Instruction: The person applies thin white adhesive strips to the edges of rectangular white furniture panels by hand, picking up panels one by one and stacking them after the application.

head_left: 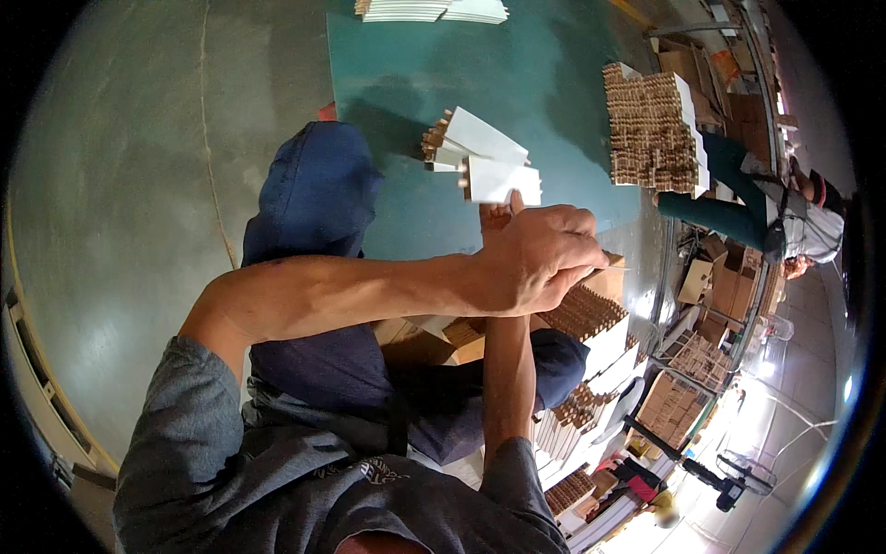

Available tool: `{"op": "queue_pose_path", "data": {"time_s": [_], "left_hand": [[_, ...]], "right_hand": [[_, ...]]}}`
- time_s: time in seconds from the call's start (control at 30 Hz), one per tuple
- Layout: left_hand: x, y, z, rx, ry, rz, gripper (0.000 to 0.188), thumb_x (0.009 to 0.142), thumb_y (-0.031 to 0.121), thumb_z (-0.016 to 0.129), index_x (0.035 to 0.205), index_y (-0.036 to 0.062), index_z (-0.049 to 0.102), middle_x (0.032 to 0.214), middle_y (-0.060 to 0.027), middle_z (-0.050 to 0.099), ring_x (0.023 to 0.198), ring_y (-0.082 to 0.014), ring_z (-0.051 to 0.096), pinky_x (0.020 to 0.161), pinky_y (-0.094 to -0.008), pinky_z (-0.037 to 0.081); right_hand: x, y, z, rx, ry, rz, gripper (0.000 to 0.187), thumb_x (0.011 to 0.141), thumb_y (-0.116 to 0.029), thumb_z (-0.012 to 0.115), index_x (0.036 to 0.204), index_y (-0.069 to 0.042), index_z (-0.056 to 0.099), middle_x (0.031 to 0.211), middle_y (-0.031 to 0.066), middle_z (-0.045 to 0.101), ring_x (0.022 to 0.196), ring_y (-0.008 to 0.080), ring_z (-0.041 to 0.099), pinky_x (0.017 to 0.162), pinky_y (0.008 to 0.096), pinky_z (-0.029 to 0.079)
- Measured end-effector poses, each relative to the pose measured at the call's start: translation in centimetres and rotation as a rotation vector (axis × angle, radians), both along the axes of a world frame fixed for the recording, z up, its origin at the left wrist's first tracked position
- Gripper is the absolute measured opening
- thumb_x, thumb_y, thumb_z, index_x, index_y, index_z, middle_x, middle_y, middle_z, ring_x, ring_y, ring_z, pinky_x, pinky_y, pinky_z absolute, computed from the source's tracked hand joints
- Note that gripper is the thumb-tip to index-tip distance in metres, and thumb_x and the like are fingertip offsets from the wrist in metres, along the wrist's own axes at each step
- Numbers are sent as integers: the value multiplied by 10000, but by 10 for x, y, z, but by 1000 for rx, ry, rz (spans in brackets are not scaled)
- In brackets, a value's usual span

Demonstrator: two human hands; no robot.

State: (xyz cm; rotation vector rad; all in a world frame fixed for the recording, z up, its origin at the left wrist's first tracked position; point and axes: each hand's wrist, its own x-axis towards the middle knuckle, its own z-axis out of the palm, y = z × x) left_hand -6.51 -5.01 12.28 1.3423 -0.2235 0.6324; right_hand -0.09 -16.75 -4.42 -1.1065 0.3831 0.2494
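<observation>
My left forearm crosses in front of me, and my left hand point(546, 258) is closed above my right wrist. Its fingers are pinched together, with a thin, pale line at their tips too small to name. Beyond it, my right hand point(498, 214), partly hidden behind the left, grips the near edge of a flat white piece point(498, 179), thumb on top. This piece has small brown tabs at its left end. Just past it, more white pieces point(480, 134) of the same kind lie fanned out over the green surface point(397, 55).
Tall stacks of white pieces with brown ends point(651, 129) stand at the right, with more stacks point(591, 319) beside my right knee. Another white stack point(429, 9) lies at the far edge. A person point(775, 208) is near shelves of cardboard boxes. An open carton point(415, 342) sits between my legs.
</observation>
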Motion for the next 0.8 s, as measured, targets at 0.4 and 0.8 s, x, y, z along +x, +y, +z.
{"op": "queue_pose_path", "data": {"time_s": [0.4,0.8], "left_hand": [[2,24,-8,208,21,96,70,808,37,703,865,76,718,854,-66,603,915,-242,593,898,-471,396],[16,50,0,-69,328,-119,106,856,52,644,915,-18,697,760,-95,620,671,-182,576,621,-344,476]], "right_hand": [[58,41,-30,-46,-31,41,231,1016,-178,545,1067,43,588,844,83,585,733,136,546,675,276,511],[-7,-5,56,-352,174,187,261,1006,-217,547,1124,14,579,864,66,619,682,141,528,608,289,450]]}}
